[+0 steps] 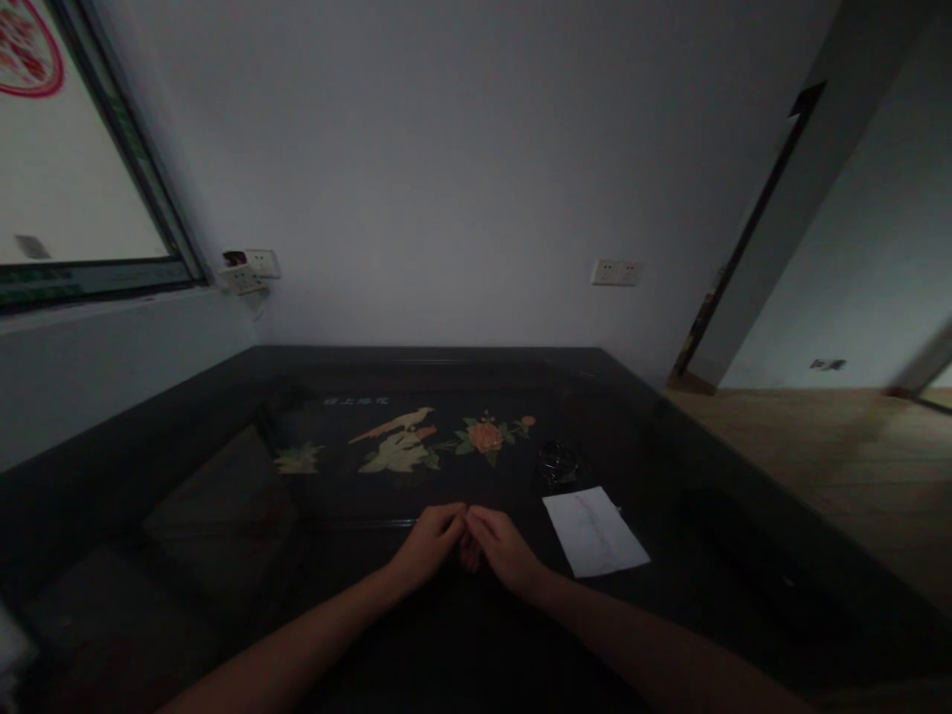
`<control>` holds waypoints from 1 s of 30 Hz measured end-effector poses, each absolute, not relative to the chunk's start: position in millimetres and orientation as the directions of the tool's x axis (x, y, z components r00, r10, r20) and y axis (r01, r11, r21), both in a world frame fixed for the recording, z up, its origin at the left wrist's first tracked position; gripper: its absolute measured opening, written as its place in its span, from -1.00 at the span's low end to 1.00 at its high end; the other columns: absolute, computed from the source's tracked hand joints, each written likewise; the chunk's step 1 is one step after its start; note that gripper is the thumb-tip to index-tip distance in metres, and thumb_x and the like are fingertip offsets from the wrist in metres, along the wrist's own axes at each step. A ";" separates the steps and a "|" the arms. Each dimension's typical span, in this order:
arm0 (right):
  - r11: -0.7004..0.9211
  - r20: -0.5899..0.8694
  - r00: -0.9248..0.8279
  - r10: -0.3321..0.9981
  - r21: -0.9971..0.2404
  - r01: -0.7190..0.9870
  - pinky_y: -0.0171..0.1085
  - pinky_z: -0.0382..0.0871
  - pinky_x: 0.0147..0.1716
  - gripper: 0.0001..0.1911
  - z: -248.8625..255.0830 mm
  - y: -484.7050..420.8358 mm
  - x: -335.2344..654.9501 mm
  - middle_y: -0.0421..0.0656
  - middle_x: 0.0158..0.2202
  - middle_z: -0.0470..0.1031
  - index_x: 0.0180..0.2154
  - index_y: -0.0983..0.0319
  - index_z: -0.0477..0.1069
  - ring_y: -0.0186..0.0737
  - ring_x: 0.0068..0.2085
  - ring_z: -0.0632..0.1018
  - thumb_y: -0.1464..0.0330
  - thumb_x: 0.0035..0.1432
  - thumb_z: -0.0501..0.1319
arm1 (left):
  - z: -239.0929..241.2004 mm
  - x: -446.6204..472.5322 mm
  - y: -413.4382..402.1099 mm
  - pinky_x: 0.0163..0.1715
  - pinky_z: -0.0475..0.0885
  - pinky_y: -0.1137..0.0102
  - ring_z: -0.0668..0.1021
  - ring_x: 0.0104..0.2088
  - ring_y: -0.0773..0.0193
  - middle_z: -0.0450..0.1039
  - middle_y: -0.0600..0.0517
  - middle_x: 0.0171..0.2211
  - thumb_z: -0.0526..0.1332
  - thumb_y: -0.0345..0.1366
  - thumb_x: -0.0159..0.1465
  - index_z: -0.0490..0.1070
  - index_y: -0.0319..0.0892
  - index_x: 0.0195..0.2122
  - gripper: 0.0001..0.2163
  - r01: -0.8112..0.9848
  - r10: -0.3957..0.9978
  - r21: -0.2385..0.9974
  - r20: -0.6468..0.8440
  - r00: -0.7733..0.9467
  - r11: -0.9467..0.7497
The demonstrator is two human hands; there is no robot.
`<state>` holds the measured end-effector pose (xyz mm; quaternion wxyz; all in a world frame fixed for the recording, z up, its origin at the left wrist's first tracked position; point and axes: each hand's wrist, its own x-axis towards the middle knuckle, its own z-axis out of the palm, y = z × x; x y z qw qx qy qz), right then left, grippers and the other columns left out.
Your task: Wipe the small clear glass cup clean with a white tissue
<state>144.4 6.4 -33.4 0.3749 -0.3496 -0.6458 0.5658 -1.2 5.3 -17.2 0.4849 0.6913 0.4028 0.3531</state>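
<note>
My left hand (pixel 432 540) and my right hand (pixel 506 548) meet near the front middle of a dark glossy table (pixel 357 615). Their fingers are curled inward and the fingertips touch or nearly touch. Nothing shows in either hand, though the undersides are partly hidden. Just right of my right hand lies a white sheet of paper (pixel 595 533) with faint marks. Behind the paper sits a small black coiled thing (pixel 557 463), perhaps a cable; the dim light hides its detail. Ahead of my hands, the tabletop bears a bird picture (pixel 402 426) and a flower picture (pixel 485 436).
A long dark object (pixel 766 565) lies along the table's right side, hard to make out. The wall (pixel 446 178) behind holds a double socket (pixel 617 273) and, at left, a socket block (pixel 242 278). A window frame (pixel 126 119) is at left, wooden floor (pixel 818 436) at right.
</note>
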 end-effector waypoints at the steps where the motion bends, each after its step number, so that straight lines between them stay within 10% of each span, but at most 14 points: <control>1: 0.117 0.091 -0.477 0.874 -0.993 0.026 -0.37 0.28 -0.59 -0.46 -33.5 6.4 144.4 -0.24 -0.58 0.35 -0.46 0.25 0.28 -0.37 -0.57 0.41 -0.10 0.15 0.01 | -16.9 -1.0 4.9 -0.50 0.34 0.42 0.46 -0.58 0.29 0.36 0.08 -0.65 -0.02 -0.10 0.29 0.23 -0.16 -0.56 -0.66 0.212 0.899 0.956 0.093 0.429 -0.201; 30: 0.133 0.107 -0.462 0.880 -0.991 0.024 -0.37 0.28 -0.62 -0.45 -31.4 5.6 143.5 -0.24 -0.61 0.34 -0.49 0.24 0.27 -0.37 -0.60 0.40 -0.12 0.13 0.01 | -13.2 0.7 4.5 -0.52 0.33 0.43 0.45 -0.59 0.31 0.33 0.09 -0.66 -0.03 -0.11 0.28 0.21 -0.15 -0.57 -0.67 0.218 0.899 0.952 0.104 0.426 -0.214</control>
